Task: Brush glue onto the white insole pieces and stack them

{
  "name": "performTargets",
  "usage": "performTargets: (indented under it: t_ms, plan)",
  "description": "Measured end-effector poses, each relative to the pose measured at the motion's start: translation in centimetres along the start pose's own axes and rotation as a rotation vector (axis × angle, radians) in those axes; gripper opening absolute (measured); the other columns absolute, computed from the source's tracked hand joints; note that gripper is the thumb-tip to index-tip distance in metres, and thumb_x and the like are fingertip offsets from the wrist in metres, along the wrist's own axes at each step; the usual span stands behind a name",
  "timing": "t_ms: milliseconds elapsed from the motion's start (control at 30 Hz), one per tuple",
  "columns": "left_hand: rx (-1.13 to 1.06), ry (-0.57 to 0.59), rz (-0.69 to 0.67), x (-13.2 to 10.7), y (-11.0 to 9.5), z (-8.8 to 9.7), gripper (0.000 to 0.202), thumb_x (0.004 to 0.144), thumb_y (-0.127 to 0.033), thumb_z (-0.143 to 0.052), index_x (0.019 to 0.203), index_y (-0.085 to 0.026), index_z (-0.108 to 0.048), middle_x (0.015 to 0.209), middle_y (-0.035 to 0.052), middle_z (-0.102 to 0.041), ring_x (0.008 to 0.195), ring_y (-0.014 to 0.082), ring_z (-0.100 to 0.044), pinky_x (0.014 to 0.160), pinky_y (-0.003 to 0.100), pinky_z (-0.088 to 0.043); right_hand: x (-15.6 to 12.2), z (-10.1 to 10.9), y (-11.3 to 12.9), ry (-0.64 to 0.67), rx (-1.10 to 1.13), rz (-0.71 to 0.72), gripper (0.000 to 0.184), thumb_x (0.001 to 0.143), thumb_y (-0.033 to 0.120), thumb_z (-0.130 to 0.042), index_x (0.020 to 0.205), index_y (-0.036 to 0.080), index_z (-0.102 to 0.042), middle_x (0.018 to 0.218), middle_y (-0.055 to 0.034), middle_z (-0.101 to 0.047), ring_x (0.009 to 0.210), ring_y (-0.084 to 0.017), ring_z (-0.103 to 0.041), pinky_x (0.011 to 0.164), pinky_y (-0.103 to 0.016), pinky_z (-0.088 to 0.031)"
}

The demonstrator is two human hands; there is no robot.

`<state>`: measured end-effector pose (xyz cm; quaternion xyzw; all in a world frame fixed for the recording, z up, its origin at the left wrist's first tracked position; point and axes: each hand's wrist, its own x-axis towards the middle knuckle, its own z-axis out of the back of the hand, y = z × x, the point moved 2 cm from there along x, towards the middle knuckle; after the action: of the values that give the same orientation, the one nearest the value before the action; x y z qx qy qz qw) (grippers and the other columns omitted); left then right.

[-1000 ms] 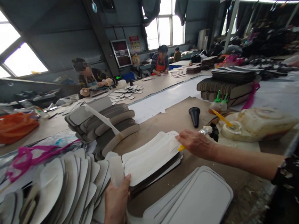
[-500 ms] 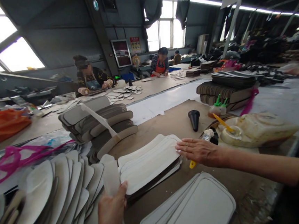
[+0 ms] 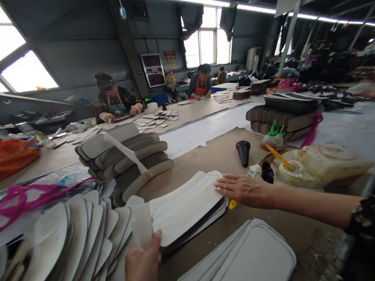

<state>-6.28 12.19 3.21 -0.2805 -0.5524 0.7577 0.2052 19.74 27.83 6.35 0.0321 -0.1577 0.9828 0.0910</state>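
A fanned stack of pale, round-cornered panels [image 3: 185,208] lies in front of me. My left hand [image 3: 142,264] grips its near left end, thumb at the edge and the other fingers hidden. A whitish translucent strip [image 3: 141,226] stands up beside that thumb; how it is attached I cannot tell. At the stack's right end, the fingertips of my right hand [image 3: 241,190] rest on the top panel. The same hand holds a brush, its yellow handle end [image 3: 233,204] poking out below the palm and its whitish, crusted head [image 3: 253,171] showing behind the hand.
More panels [image 3: 247,257] lie fanned in front, and a large pile [image 3: 65,243] fills the left. A strip-tied bundle [image 3: 122,150] stands behind. To the right are a black cone [image 3: 243,153], green-tipped bottles [image 3: 274,136] and a stained jug [image 3: 324,163]. Other people work across the table.
My right hand has slid slightly left along the top panel, the brush moving with it. The left hand has shifted slightly right and keeps its grip on the stack.
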Motion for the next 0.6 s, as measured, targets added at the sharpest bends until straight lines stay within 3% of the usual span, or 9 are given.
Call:
performTargets:
  t_ms: [167,400,600]
  plan:
    - [-0.042,0.049,0.090,0.3,0.7,0.1,0.031,0.054,-0.042,-0.066,0.058,-0.017,-0.047,0.036,-0.0063,-0.042,0.036,0.0095,-0.037,0.036,0.023,-0.028,-1.1,0.6,-1.9,-0.021,-0.069,-0.100,0.035,0.084,0.005,-0.039,0.117,0.003,-0.052,0.122,-0.0184,-0.053,0.117,-0.027,-0.045,0.097,-0.044,-0.038]
    - [-0.015,0.040,0.086,0.1,0.4,0.1,0.035,0.052,-0.045,-0.068,0.052,-0.018,-0.046,0.034,-0.0052,-0.042,0.036,0.0108,-0.037,0.037,0.025,-0.027,0.8,0.3,-0.5,0.019,0.002,-0.048,0.035,0.085,0.008,-0.041,0.118,0.007,-0.053,0.122,-0.0149,-0.055,0.116,-0.023,-0.047,0.099,-0.039,-0.037]
    - [-0.057,0.022,0.103,-0.1,0.6,0.1,0.033,0.052,-0.042,-0.068,0.054,-0.017,-0.047,0.034,-0.0057,-0.042,0.034,0.0107,-0.037,0.036,0.024,-0.026,-0.7,0.4,-3.1,0.052,-0.068,-0.179,0.037,0.083,0.004,-0.040,0.116,0.006,-0.054,0.119,-0.0173,-0.056,0.116,-0.025,-0.047,0.097,-0.043,-0.037]
